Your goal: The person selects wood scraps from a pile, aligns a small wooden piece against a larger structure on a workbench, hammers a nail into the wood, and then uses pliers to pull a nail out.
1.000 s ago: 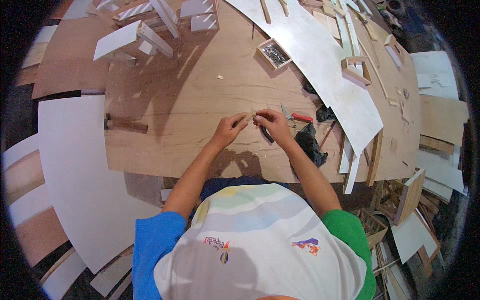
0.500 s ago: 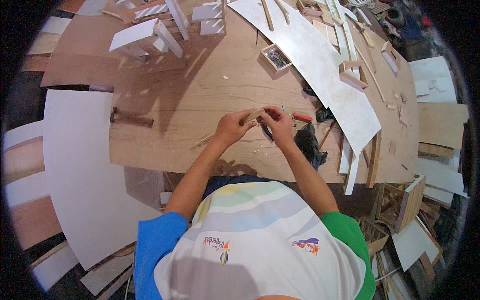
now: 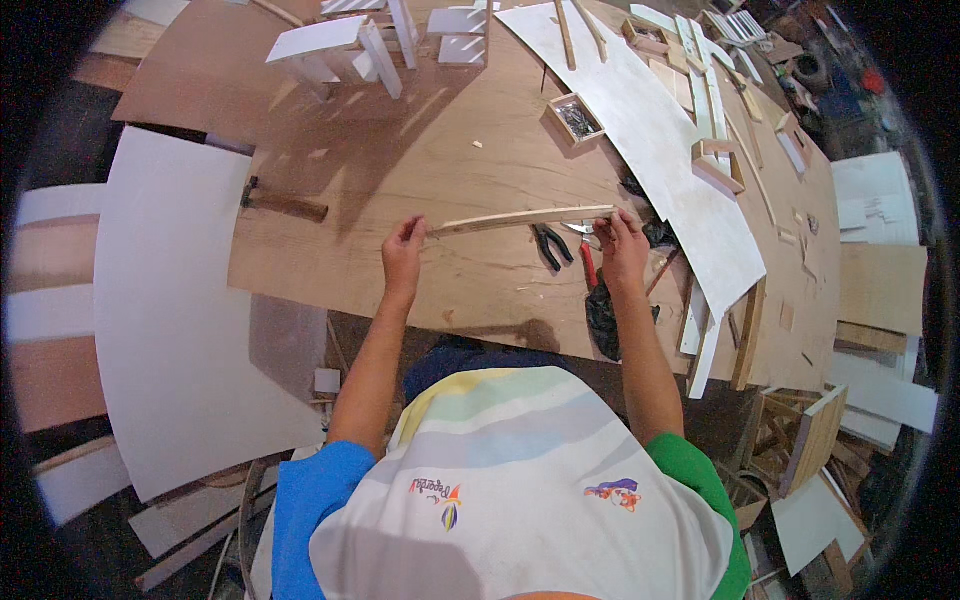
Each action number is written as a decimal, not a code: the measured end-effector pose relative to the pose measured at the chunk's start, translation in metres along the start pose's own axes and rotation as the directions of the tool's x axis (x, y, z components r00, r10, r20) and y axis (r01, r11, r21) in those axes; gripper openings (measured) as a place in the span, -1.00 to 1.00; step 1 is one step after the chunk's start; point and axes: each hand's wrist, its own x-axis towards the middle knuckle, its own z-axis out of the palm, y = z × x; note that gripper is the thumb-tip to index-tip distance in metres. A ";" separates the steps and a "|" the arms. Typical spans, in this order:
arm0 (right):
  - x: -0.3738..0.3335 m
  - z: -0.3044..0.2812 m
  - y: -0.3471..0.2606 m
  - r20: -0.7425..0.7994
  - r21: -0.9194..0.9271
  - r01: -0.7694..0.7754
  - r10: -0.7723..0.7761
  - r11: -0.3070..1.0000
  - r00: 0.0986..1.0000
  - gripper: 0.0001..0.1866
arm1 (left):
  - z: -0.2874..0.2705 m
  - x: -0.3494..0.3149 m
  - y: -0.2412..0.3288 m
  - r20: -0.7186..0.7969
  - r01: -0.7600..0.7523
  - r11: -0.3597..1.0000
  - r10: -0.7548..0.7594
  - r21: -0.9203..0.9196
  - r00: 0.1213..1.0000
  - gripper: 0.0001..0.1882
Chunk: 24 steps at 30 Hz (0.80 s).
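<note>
A thin, pale wooden strip (image 3: 525, 218) stretches level above the workbench, slightly higher at its right end. My left hand (image 3: 403, 262) pinches its left end between thumb and fingers. At the opposite end my right hand (image 3: 624, 250) is closed on the tip. Below the strip on the bench lie black-handled pliers (image 3: 551, 248). Beside them, close to my right hand, is a red-handled tool (image 3: 587, 266) whose metal head is partly hidden. A black plastic bag (image 3: 602, 322) lies under my right wrist.
A hammer (image 3: 287, 206) lies at the bench's left. Farther off stand a box of nails (image 3: 575, 120) and white-topped wooden pieces (image 3: 335, 45). A white sheet (image 3: 660, 150) covers the right part, with wood strips and small boxes. A large white panel (image 3: 180, 330) leans left.
My hands were close together around one part of the wooden strip. They have spread apart, and the strip now spans between them. The pliers and red-handled tool are more visible.
</note>
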 end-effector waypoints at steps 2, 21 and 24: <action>0.008 -0.019 0.008 0.015 0.041 0.026 -0.027 0.999 1.000 -0.71 | 0.002 -0.014 0.016 0.172 0.161 0.977 -0.136 -0.141 0.976 -0.71; -0.016 -0.024 0.106 0.388 -0.352 -0.431 0.548 0.831 0.740 -0.77 | -0.037 -0.028 -0.007 -0.167 0.072 0.692 -0.272 -0.718 0.948 -0.73; -0.050 0.000 0.141 0.532 -0.491 -0.274 0.534 0.827 0.658 -0.74 | -0.044 -0.024 -0.020 -0.182 0.098 0.614 -0.377 -0.783 0.908 -0.78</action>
